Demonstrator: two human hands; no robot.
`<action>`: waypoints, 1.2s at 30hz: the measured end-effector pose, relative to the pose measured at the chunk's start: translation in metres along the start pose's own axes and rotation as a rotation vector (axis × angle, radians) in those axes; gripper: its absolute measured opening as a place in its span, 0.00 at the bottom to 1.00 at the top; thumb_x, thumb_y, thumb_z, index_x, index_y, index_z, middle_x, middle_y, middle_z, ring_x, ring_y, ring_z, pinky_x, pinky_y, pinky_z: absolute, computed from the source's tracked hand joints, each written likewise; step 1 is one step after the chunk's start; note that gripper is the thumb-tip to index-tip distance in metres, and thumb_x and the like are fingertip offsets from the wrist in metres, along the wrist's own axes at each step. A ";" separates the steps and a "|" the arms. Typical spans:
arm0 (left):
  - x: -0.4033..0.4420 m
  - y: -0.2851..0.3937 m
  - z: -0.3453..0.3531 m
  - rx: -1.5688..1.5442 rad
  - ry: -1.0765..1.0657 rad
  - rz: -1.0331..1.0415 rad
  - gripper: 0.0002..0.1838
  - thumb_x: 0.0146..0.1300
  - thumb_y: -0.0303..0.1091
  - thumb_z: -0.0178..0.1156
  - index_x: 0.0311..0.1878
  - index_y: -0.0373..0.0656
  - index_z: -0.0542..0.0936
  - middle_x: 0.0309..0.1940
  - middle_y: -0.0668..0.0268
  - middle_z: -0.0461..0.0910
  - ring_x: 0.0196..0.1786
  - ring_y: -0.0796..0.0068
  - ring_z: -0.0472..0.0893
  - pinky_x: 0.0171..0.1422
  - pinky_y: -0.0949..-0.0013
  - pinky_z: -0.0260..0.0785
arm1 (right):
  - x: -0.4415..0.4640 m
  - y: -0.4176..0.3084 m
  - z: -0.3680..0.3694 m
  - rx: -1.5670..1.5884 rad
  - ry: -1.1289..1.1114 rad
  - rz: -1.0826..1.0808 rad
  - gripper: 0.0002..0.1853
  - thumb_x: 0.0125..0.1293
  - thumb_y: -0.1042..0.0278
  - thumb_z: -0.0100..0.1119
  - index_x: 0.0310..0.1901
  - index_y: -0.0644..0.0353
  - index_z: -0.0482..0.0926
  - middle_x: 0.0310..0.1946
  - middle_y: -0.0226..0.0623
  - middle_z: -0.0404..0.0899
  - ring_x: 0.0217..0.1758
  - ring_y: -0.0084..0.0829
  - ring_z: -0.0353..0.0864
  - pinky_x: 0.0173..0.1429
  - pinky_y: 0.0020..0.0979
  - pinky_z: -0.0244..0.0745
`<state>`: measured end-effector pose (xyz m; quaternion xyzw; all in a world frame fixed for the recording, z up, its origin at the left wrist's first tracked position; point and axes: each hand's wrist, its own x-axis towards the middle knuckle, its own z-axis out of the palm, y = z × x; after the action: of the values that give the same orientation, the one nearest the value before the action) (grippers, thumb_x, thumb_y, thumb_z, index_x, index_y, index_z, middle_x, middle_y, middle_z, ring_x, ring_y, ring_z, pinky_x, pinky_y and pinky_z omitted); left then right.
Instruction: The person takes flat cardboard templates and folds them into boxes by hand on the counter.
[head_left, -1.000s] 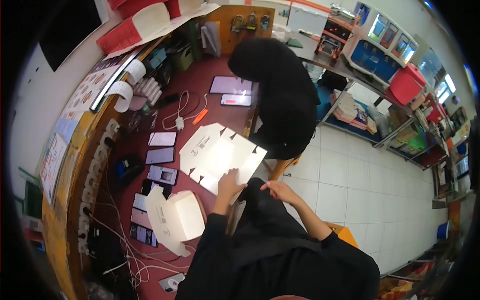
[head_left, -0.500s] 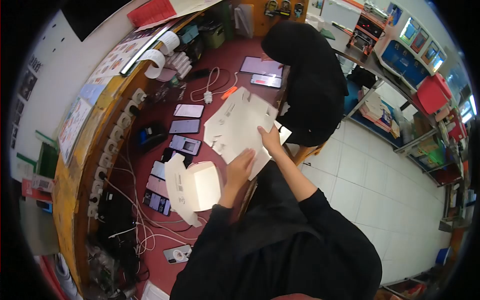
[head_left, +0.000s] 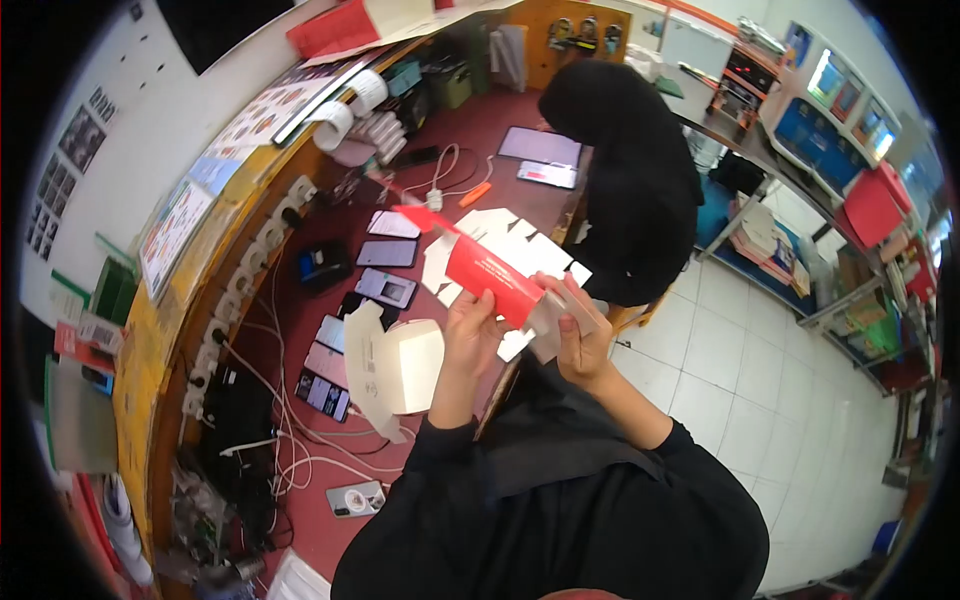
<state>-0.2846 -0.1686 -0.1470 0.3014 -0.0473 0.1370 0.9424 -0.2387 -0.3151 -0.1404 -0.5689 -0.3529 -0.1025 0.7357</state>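
Observation:
A red-and-white cardboard carton blank (head_left: pixel 492 282) is held up in front of me, partly bent, its red printed side showing. My left hand (head_left: pixel 470 335) grips its lower edge, thumb on the red panel. At the right end my right hand (head_left: pixel 583 340) is closed around a pale, folded part of the blank. White cardboard with cut tabs (head_left: pixel 505 232) shows behind and below the red panel; I cannot tell whether it is a separate sheet. Left of my left hand stands a partly folded white cardboard box (head_left: pixel 415 365), open, with a long flap.
Several phones (head_left: pixel 386 253) lie along the red table (head_left: pixel 350 540), among white cables (head_left: pixel 290 430). A tablet (head_left: pixel 540 145) lies at the far end near a person in black (head_left: pixel 630 180). Sockets (head_left: pixel 268 238) line the wooden ledge on the left. Shelves (head_left: pixel 770 230) stand at right.
The cardboard blank has been turned and bent, so its red printed side now shows instead of the plain white one. Both hands have shifted their grip, my right hand moving lower and to the right.

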 end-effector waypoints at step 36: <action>-0.062 -0.072 -0.027 0.587 -0.125 -0.721 0.17 0.71 0.32 0.50 0.58 0.32 0.73 0.48 0.62 0.79 0.49 0.76 0.78 0.56 0.73 0.69 | -0.014 -0.033 -0.116 -0.434 -0.601 0.597 0.17 0.69 0.56 0.54 0.53 0.55 0.79 0.40 0.36 0.83 0.42 0.30 0.80 0.48 0.29 0.72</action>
<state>-0.3233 -0.2238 -0.2196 0.5601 0.0446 -0.2102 0.8001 -0.2205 -0.4351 -0.1363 -0.7904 -0.3415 0.2112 0.4626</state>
